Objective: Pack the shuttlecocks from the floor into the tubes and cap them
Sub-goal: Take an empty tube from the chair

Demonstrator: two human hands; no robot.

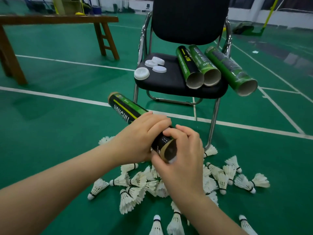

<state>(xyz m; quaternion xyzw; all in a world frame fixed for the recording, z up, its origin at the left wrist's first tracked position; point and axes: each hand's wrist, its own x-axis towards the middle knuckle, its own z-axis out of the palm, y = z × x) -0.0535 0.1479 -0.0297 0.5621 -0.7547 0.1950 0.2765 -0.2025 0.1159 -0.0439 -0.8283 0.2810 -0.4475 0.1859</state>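
Three open tubes [201, 63] and four loose caps [159, 69] lie on the chair [169, 82] while the left hand [144, 133] and right hand [183, 150] both clasp a fourth tube [125, 109] above the scattered shuttlecocks [140, 182], so packing seems barely begun.

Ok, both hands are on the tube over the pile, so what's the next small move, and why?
Probably the right hand lets go and picks one from the shuttlecock pile below. The left hand grips the tube, its near mouth looks open and dark with no feathers showing, and the caps lie on the chair.
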